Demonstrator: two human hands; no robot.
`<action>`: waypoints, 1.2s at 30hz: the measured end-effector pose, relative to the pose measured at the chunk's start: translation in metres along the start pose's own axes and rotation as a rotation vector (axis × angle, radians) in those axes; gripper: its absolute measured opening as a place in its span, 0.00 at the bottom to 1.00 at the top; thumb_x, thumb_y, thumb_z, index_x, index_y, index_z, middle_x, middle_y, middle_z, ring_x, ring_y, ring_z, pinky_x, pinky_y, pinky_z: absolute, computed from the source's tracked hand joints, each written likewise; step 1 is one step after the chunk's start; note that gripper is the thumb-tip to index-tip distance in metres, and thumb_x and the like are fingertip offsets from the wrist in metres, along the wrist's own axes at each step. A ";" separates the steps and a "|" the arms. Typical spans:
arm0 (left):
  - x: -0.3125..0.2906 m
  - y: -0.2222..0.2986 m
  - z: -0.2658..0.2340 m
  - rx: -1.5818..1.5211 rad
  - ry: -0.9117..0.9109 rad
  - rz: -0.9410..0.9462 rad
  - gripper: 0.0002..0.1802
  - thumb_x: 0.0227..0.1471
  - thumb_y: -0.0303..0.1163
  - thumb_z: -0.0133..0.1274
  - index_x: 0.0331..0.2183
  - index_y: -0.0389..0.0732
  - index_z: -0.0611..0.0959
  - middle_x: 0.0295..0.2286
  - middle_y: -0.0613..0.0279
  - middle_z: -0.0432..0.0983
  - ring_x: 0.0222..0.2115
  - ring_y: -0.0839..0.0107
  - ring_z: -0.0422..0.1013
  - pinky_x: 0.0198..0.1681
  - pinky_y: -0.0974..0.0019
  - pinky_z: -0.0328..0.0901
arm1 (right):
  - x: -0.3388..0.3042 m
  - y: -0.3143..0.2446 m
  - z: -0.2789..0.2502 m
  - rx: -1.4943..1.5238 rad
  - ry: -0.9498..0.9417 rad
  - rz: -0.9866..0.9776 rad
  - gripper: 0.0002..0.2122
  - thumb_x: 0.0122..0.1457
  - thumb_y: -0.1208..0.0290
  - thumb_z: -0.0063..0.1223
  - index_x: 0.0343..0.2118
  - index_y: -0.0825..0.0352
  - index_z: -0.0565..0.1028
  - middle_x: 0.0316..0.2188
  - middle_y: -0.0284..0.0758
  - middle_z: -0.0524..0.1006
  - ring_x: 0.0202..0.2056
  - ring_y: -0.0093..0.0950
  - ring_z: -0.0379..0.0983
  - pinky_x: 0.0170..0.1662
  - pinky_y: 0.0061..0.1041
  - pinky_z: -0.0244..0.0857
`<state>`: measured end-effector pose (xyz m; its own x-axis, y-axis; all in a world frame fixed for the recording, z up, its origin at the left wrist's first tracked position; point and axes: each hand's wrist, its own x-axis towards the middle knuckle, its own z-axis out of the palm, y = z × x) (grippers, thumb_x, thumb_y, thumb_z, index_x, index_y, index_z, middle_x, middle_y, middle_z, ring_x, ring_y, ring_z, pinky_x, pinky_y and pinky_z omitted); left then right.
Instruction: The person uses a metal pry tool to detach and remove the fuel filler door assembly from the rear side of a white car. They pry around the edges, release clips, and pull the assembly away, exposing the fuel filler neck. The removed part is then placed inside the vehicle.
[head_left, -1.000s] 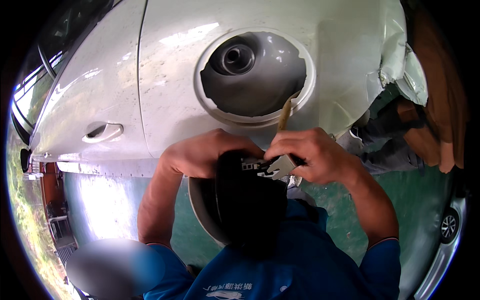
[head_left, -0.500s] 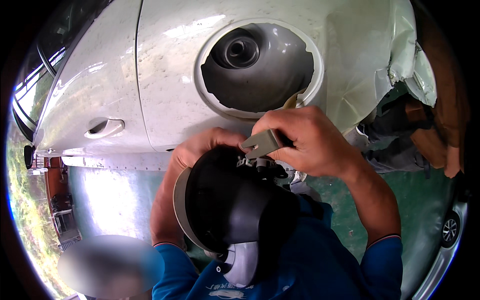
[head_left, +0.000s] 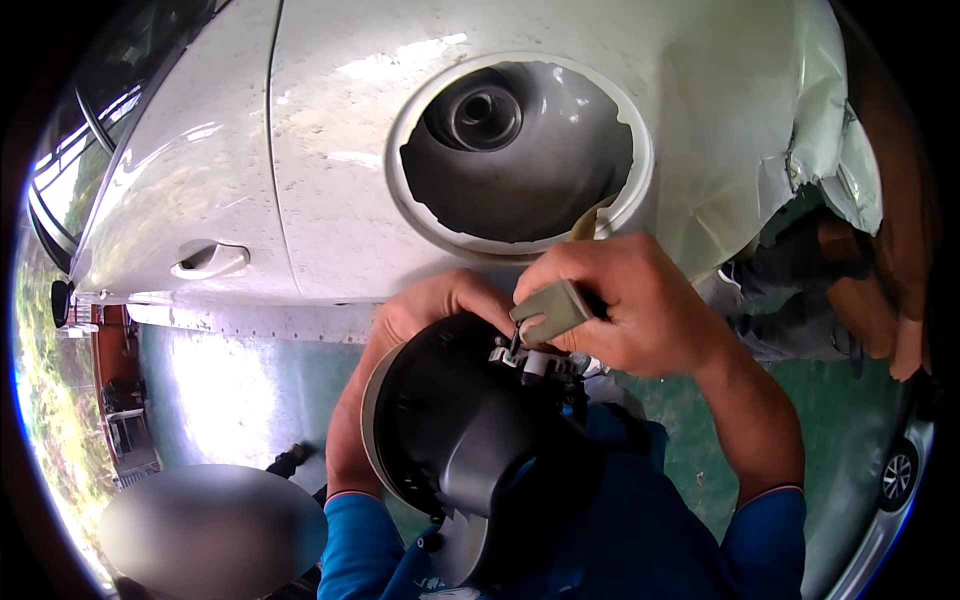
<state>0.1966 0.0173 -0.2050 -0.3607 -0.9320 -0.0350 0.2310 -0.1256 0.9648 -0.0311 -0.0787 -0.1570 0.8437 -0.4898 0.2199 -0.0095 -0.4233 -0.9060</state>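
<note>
My right hand (head_left: 630,300) is closed around a flat grey-green forked pry tool (head_left: 562,308). Its notched end meets small white and black fittings (head_left: 535,362) on a round black fuel filler housing (head_left: 430,425). The housing lies tilted against my body, with a pale rim at its left side. My left hand (head_left: 430,305) grips the housing from its far side; several fingertips are hidden behind it. Above my right knuckles a tan strip (head_left: 590,220) overlaps the opening's rim; whether it belongs to the tool, I cannot tell.
Ahead stands a white car panel (head_left: 335,200) with a large round opening (head_left: 530,200) and a filler neck (head_left: 480,108) inside. Crumpled metal (head_left: 815,150) juts out at the right. A door handle (head_left: 210,261) is at left. Another person (head_left: 215,530) is at lower left.
The tool's fork has turned and now reaches down onto the housing's fittings. Both hands and the housing sit slightly lower and farther right in view, and the housing has tilted.
</note>
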 end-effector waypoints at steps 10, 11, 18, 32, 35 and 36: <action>0.003 -0.009 0.010 -0.121 -0.046 0.086 0.25 0.48 0.42 0.67 0.38 0.27 0.85 0.37 0.45 0.82 0.39 0.61 0.78 0.45 0.64 0.69 | 0.003 -0.005 0.002 0.071 0.002 -0.001 0.11 0.48 0.74 0.68 0.33 0.64 0.77 0.24 0.36 0.78 0.26 0.33 0.77 0.31 0.30 0.68; 0.003 -0.007 0.012 -0.127 -0.053 0.086 0.25 0.48 0.42 0.67 0.38 0.27 0.85 0.37 0.45 0.82 0.40 0.61 0.78 0.45 0.64 0.69 | 0.002 -0.007 0.000 0.040 -0.003 -0.035 0.10 0.48 0.74 0.67 0.33 0.64 0.77 0.25 0.35 0.78 0.27 0.34 0.77 0.31 0.31 0.68; 0.012 -0.021 0.009 -0.193 -0.125 0.071 0.25 0.47 0.40 0.68 0.39 0.27 0.85 0.38 0.44 0.82 0.40 0.60 0.78 0.45 0.63 0.70 | 0.002 -0.010 -0.006 -0.121 -0.105 -0.261 0.09 0.47 0.77 0.63 0.31 0.62 0.76 0.35 0.31 0.79 0.28 0.36 0.78 0.31 0.34 0.70; 0.024 -0.011 0.001 -0.315 -0.376 0.095 0.26 0.44 0.37 0.70 0.43 0.28 0.85 0.43 0.43 0.81 0.44 0.56 0.78 0.49 0.59 0.70 | -0.017 -0.044 -0.038 0.031 -0.099 0.303 0.43 0.54 0.37 0.61 0.58 0.74 0.63 0.29 0.34 0.74 0.22 0.16 0.65 0.27 0.17 0.58; 0.010 -0.003 0.010 -0.284 -0.229 0.054 0.29 0.44 0.37 0.71 0.46 0.30 0.84 0.46 0.43 0.80 0.47 0.56 0.77 0.52 0.59 0.69 | -0.034 -0.042 -0.043 -0.155 -0.146 0.301 0.43 0.57 0.35 0.54 0.59 0.73 0.62 0.29 0.35 0.75 0.23 0.17 0.67 0.27 0.19 0.59; 0.013 -0.004 0.008 -0.261 -0.261 0.053 0.31 0.44 0.38 0.71 0.47 0.30 0.83 0.46 0.44 0.80 0.48 0.56 0.77 0.52 0.59 0.69 | -0.040 -0.040 -0.044 -0.185 -0.170 0.302 0.42 0.59 0.35 0.52 0.59 0.74 0.63 0.29 0.35 0.75 0.23 0.18 0.67 0.27 0.19 0.60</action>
<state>0.1838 0.0088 -0.2072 -0.5524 -0.8258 0.1138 0.4664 -0.1930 0.8633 -0.0884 -0.0755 -0.1132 0.8645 -0.4871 -0.1239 -0.3550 -0.4172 -0.8366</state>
